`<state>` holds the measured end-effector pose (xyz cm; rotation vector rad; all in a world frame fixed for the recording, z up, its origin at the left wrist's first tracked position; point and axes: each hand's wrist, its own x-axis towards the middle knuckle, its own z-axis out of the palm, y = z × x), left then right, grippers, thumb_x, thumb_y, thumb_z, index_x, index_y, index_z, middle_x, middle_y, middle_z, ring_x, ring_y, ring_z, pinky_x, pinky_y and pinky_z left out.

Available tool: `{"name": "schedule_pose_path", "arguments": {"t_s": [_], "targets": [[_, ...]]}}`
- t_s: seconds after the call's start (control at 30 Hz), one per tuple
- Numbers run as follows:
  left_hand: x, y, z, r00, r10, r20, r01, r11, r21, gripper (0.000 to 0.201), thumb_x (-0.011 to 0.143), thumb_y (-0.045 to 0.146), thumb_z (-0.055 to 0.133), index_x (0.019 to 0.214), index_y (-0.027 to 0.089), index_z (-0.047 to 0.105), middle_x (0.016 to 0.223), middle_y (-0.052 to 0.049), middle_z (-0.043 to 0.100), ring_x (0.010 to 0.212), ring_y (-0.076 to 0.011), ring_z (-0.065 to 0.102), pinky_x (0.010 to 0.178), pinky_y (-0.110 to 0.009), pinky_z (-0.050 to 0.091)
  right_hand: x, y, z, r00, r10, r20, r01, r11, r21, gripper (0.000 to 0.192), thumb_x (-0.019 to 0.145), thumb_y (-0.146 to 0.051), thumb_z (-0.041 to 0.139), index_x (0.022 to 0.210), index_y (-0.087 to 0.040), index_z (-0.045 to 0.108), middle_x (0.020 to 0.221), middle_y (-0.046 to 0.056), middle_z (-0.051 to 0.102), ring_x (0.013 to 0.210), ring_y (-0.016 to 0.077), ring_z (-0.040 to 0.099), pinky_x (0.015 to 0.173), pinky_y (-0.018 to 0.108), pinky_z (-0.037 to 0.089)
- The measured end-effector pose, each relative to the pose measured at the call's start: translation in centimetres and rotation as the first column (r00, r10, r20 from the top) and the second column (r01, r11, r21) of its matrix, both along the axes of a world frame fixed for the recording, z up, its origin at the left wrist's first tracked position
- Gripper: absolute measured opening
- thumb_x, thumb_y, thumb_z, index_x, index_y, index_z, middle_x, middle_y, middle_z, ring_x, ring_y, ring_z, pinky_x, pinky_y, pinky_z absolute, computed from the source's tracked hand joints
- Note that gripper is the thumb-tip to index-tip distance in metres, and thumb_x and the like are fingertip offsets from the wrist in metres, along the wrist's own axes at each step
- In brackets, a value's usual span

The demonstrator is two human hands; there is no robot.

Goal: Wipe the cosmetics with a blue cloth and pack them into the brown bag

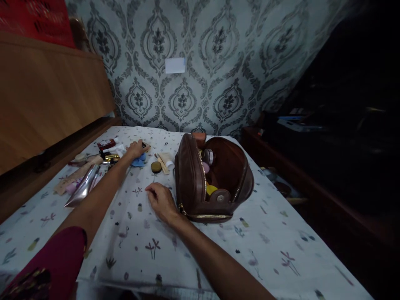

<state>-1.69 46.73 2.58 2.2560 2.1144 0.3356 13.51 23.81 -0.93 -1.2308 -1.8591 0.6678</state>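
Observation:
My left hand (136,149) reaches over the far left of the table. Its fingers are closed around a small dark item that I cannot make out, beside a blue crumpled piece (138,161). My right hand (161,201) is at the table's middle, left of the bag, with loosely bent fingers and nothing visible in it. The brown handbag (190,179) stands unzipped; inside show a round silver-lidded jar (208,156), something pink and something yellow (211,189). Between my hands and the bag are a round gold-lidded jar (156,167) and a small white tube (169,164).
Several cosmetics lie in a pile on the left, among them a silver-pink tube (81,189) and a red box (106,144). A patterned white cloth (131,250) covers the table. A wooden cabinet (53,96) borders the left; a papered wall (206,83) stands behind.

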Motion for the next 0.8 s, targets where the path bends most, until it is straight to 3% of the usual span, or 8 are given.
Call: {"name": "schedule_pose_path", "arguments": {"t_s": [0.13,0.27,0.43,0.7,0.8], "targets": [[0.0,-1.6,0.4,0.997,-0.077,-0.025,0.079,0.991,0.111,0.074,0.088,0.060,0.055,0.146,0.022,0.031,0.139,-0.019,0.045,0.129,-0.0342,0.048,0.097,-0.042,0.047,0.0,0.1,0.0,1.000,0.006,-0.003,-0.006,1.000,0.002,0.019,0.084,-0.010,0.053,0.092,-0.018,0.068,0.088,0.004,0.068,0.078,0.0162,0.059,0.077,0.026,0.046],[0.6,-3.8,1.2,0.982,-0.166,-0.090,0.180,0.967,0.179,0.055,0.092,0.046,0.054,0.140,0.025,0.038,0.134,-0.016,0.045,0.127,-0.0345,0.048,0.092,-0.043,0.049,0.0,0.1,0.0,1.000,0.011,-0.002,-0.011,1.000,0.011,0.020,0.083,-0.009,0.053,0.092,-0.018,0.068,0.087,0.004,0.067,0.079,0.0164,0.059,0.077,0.027,0.046],[0.7,-5.7,2.3,0.948,-0.281,-0.151,0.305,0.936,0.176,0.037,0.097,0.038,0.047,0.132,0.028,0.046,0.130,-0.012,0.049,0.122,-0.0311,0.051,0.087,-0.040,0.050,0.0,0.2,-0.2,1.000,0.018,-0.003,-0.018,1.000,0.025,0.021,0.082,-0.008,0.052,0.092,-0.018,0.067,0.087,0.004,0.067,0.080,0.0161,0.059,0.078,0.027,0.046],[-2.6,-9.1,2.3,0.873,-0.461,-0.157,0.479,0.871,0.109,0.062,0.091,0.015,0.042,0.150,0.028,0.027,0.143,-0.006,0.051,0.126,-0.0227,0.053,0.097,-0.033,0.047,0.0,0.1,-0.1,1.000,0.026,-0.005,-0.026,0.999,0.019,0.020,0.082,-0.008,0.052,0.091,-0.017,0.067,0.086,0.004,0.066,0.077,0.0162,0.057,0.077,0.027,0.046],[-3.4,-10.4,2.1,0.849,-0.502,-0.164,0.519,0.851,0.079,0.062,0.087,0.008,0.038,0.146,0.028,0.038,0.134,-0.006,0.058,0.121,-0.0230,0.056,0.095,-0.034,0.048,0.0,0.1,-0.1,1.000,0.024,-0.010,-0.024,1.000,0.015,0.020,0.083,-0.008,0.052,0.091,-0.018,0.067,0.086,0.004,0.066,0.078,0.0162,0.058,0.077,0.026,0.045]]}}
